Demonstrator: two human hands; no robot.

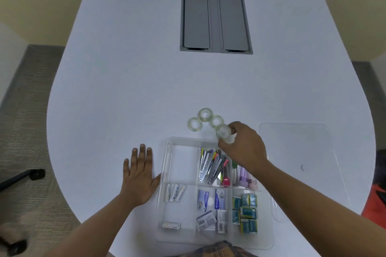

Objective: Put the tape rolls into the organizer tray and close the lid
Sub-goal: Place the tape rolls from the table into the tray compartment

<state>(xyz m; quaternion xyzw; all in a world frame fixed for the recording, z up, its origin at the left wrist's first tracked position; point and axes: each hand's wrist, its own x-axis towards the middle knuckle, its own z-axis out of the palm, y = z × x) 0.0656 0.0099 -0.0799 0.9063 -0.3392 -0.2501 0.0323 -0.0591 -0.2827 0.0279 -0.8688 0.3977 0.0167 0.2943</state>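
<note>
A clear organizer tray (167, 173) with several compartments lies at the table's near edge. Its far-left compartment (183, 162) holds nothing. Three clear tape rolls (205, 114) (194, 124) (216, 121) lie flat on the table just beyond the tray. My right hand (244, 146) is shut on a fourth tape roll (223, 131), held just above the tray's far rim. My left hand (140, 175) rests flat on the table with fingers spread, its thumb touching the tray's left wall. The clear lid (302, 152) lies flat on the table to the right of the tray.
The tray holds staplers (211, 169), batteries (174, 193), staple boxes (211, 200) and teal packets (246, 213). A grey cable hatch (215, 21) sits in the table's far middle. A chair base (23, 177) stands on the carpet at the left.
</note>
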